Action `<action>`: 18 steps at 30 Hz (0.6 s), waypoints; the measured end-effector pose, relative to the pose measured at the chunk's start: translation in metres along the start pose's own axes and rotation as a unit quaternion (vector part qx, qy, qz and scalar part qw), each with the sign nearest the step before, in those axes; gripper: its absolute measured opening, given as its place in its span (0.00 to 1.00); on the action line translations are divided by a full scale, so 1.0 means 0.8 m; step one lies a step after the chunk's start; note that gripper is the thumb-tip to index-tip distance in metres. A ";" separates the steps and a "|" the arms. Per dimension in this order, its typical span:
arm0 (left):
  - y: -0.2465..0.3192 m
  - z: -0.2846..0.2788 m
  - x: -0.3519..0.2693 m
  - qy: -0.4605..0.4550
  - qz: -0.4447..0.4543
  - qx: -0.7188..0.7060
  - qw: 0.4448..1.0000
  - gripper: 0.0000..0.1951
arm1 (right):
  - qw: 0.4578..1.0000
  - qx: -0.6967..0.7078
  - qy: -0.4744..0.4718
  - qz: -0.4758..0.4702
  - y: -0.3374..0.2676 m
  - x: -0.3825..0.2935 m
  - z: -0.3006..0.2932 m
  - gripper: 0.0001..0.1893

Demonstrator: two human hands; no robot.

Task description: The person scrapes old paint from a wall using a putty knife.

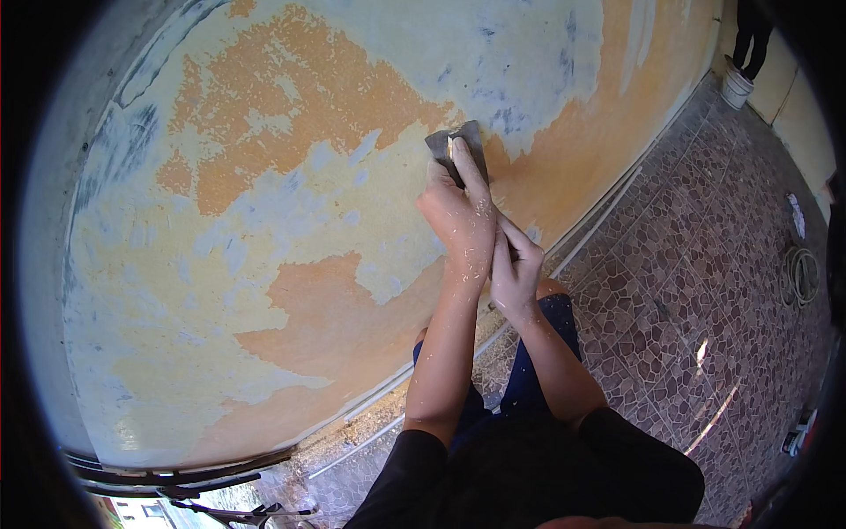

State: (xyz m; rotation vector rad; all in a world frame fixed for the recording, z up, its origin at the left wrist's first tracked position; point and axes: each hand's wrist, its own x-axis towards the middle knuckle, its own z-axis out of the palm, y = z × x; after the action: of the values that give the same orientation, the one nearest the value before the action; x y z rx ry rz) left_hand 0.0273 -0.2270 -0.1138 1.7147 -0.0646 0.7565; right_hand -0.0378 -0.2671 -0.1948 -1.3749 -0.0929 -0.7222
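Observation:
A scraper with a dark, wide metal blade (pixel 473 136) is pressed against a painted wall (pixel 396 218). My left hand (pixel 459 211) grips it close to the blade, thumb and a finger laid along the metal. Just below, my right hand (pixel 519 268) is closed around the lower end, against the left wrist; the handle is mostly hidden by both hands. Orange patches show among pale yellow and whitish paint on the wall. Small paint flakes cling to my left hand and forearm, and pale dust coats the fingers.
Scraped flakes (pixel 373 423) litter the wall's foot, where thin white strips (pixel 595 221) lie along the stone-patterned tile floor (pixel 661 284). At far right are a coiled hose (pixel 801 278) and a white bucket (pixel 735 89) beside another person's legs (pixel 752 40). Dark metal bars (pixel 178 477) edge the lower left.

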 end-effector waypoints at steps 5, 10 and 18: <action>0.027 0.018 0.032 0.001 0.053 0.010 0.999 0.23 | 0.999 -0.018 0.001 -0.027 -0.016 0.045 -0.002 0.19; 0.020 0.034 0.030 -0.009 0.058 0.013 0.998 0.24 | 0.999 0.039 -0.009 0.000 -0.015 0.055 -0.014 0.19; -0.010 0.026 -0.003 -0.034 -0.028 0.016 0.999 0.24 | 0.998 -0.060 0.007 -0.019 0.006 0.024 -0.022 0.19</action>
State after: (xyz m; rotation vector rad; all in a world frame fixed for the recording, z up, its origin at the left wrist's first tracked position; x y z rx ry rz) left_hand 0.0385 -0.2440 -0.1235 1.7666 -0.0509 0.6602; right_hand -0.0266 -0.2910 -0.1940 -1.4857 -0.0667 -0.7797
